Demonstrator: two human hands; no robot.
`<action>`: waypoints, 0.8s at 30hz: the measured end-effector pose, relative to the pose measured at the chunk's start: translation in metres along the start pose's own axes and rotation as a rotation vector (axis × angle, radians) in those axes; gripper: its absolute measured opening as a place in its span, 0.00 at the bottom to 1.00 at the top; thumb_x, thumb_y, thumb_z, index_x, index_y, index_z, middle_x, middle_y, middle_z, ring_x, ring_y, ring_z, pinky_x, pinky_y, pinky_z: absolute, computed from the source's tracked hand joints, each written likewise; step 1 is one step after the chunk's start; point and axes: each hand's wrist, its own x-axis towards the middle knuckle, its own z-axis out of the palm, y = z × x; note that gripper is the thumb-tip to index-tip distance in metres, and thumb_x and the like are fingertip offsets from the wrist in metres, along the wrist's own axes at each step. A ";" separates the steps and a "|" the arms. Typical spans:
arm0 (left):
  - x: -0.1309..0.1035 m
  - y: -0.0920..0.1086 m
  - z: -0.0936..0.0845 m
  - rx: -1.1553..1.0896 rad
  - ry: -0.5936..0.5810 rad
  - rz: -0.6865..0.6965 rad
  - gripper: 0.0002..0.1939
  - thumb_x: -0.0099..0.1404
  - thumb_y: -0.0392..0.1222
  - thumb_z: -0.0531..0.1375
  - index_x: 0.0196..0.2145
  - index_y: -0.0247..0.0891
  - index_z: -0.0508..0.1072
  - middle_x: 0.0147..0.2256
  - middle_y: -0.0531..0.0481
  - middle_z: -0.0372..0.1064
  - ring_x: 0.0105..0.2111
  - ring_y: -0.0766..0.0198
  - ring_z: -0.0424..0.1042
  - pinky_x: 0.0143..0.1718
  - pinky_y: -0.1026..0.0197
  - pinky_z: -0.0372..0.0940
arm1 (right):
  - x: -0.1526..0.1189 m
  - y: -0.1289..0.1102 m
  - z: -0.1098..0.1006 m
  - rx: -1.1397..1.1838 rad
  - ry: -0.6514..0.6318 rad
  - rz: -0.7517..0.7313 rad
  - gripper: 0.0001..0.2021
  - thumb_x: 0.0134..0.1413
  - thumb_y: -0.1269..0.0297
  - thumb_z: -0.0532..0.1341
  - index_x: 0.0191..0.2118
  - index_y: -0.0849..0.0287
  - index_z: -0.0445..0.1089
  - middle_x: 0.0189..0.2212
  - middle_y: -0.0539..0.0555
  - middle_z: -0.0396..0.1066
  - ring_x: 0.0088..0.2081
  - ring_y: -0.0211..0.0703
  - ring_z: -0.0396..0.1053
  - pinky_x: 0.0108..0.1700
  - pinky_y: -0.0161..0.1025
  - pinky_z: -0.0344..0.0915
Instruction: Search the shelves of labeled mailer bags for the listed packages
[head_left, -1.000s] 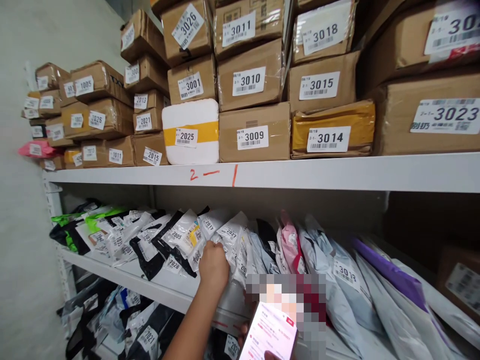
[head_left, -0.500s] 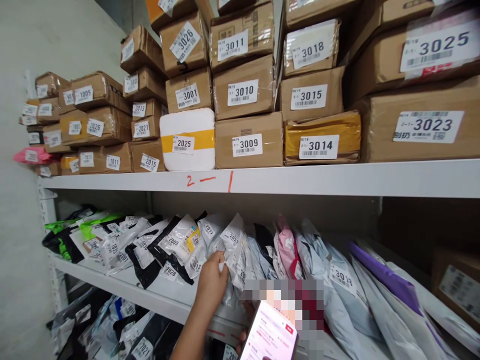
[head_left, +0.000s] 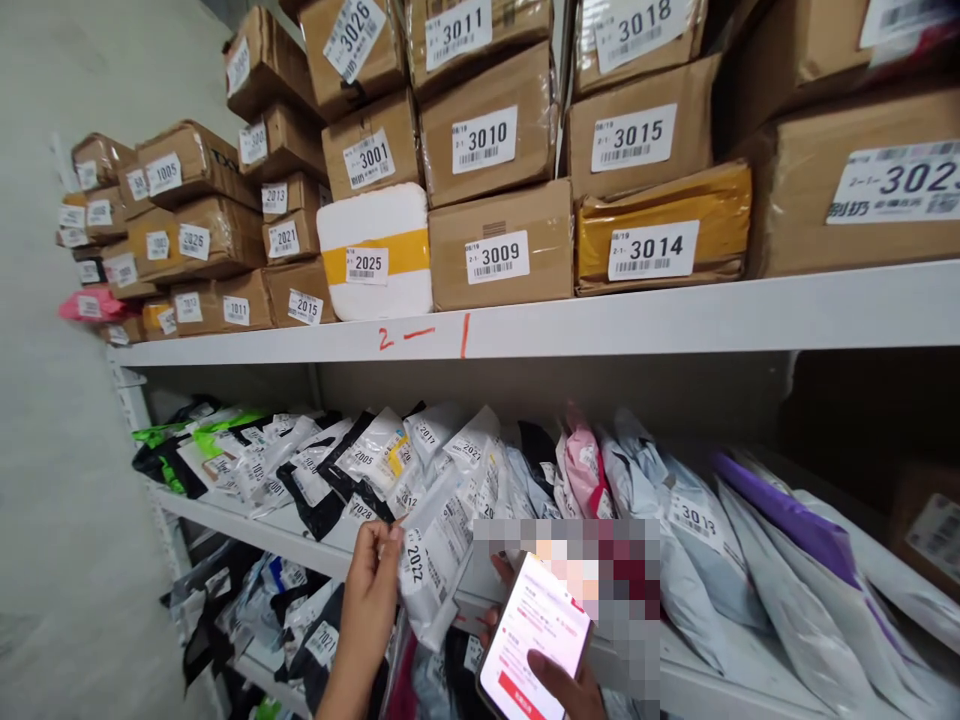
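Parcel bag 2022 [head_left: 431,570], grey crinkly plastic, pinched by left hand [head_left: 371,585]; right hand [head_left: 551,680] grips flat phone [head_left: 534,640] beside soft bags [head_left: 675,520].

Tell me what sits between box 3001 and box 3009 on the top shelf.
In the head view, a white foam box with a yellow band, labelled 2025.

L hand [head_left: 373,572] raised on bare forearm from lower frame edge, fingers curled, thumb and fingertips pinched shut (grip on sth thin). R hand [head_left: 555,672] low at bottom edge, palm up, fingers wrapped underneath, thumb across front.
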 end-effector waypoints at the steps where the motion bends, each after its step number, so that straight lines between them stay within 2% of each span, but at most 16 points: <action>1: -0.002 -0.002 -0.001 -0.030 -0.029 -0.044 0.19 0.61 0.61 0.49 0.33 0.43 0.52 0.38 0.50 0.69 0.32 0.62 0.68 0.33 0.61 0.60 | -0.001 -0.001 0.003 0.014 -0.005 -0.009 0.47 0.23 0.61 0.74 0.55 0.64 0.57 0.34 0.62 0.76 0.37 0.55 0.74 0.39 0.46 0.70; 3: -0.007 -0.004 -0.001 -0.062 -0.072 -0.104 0.21 0.60 0.60 0.52 0.41 0.44 0.53 0.39 0.49 0.69 0.35 0.60 0.70 0.34 0.60 0.63 | -0.003 -0.001 0.007 0.031 -0.005 -0.030 0.48 0.23 0.61 0.74 0.56 0.65 0.56 0.34 0.63 0.76 0.36 0.56 0.74 0.36 0.46 0.70; 5: -0.016 -0.008 0.001 -0.060 -0.099 -0.119 0.28 0.57 0.57 0.57 0.49 0.44 0.53 0.45 0.46 0.67 0.43 0.58 0.68 0.45 0.56 0.62 | -0.004 0.000 0.009 0.046 0.018 -0.037 0.40 0.23 0.62 0.74 0.49 0.64 0.63 0.33 0.63 0.76 0.34 0.57 0.74 0.35 0.46 0.70; 8: -0.028 -0.013 0.006 -0.053 -0.110 -0.108 0.31 0.56 0.53 0.58 0.54 0.40 0.53 0.55 0.41 0.59 0.55 0.57 0.58 0.58 0.53 0.50 | -0.005 0.001 0.011 0.062 0.060 -0.038 0.29 0.22 0.63 0.75 0.37 0.64 0.67 0.30 0.62 0.77 0.32 0.55 0.74 0.34 0.46 0.70; 10: -0.032 -0.015 0.008 -0.058 -0.110 -0.096 0.31 0.57 0.49 0.55 0.56 0.40 0.51 0.59 0.42 0.51 0.59 0.58 0.52 0.60 0.54 0.44 | -0.006 0.002 0.012 0.063 0.061 -0.043 0.28 0.22 0.63 0.74 0.36 0.64 0.67 0.30 0.62 0.77 0.31 0.56 0.74 0.33 0.46 0.70; 13: -0.030 -0.014 0.010 -0.073 -0.101 -0.091 0.33 0.57 0.46 0.54 0.58 0.47 0.47 0.62 0.48 0.47 0.60 0.59 0.51 0.60 0.55 0.45 | -0.007 0.002 0.011 0.049 0.037 -0.048 0.31 0.24 0.62 0.74 0.41 0.65 0.66 0.32 0.62 0.77 0.32 0.55 0.74 0.33 0.47 0.70; 16: -0.027 -0.010 0.013 -0.067 -0.044 -0.122 0.32 0.57 0.54 0.56 0.57 0.46 0.50 0.58 0.45 0.55 0.55 0.57 0.59 0.55 0.55 0.53 | -0.005 0.003 0.007 0.038 0.009 -0.035 0.38 0.25 0.61 0.74 0.48 0.65 0.63 0.32 0.60 0.77 0.34 0.55 0.74 0.35 0.48 0.70; 19: -0.028 -0.007 0.010 -0.026 -0.001 -0.135 0.34 0.54 0.62 0.56 0.53 0.41 0.56 0.52 0.43 0.62 0.50 0.55 0.64 0.52 0.55 0.57 | -0.002 0.006 0.003 0.042 -0.049 -0.023 0.32 0.26 0.61 0.74 0.44 0.63 0.65 0.32 0.60 0.77 0.37 0.58 0.74 0.39 0.49 0.69; 24: -0.054 -0.009 -0.017 0.000 0.114 -0.159 0.33 0.51 0.61 0.61 0.50 0.42 0.61 0.48 0.46 0.66 0.47 0.55 0.66 0.46 0.59 0.61 | 0.001 0.008 0.000 0.061 -0.100 -0.012 0.30 0.28 0.62 0.73 0.42 0.60 0.65 0.35 0.61 0.76 0.39 0.59 0.73 0.41 0.52 0.68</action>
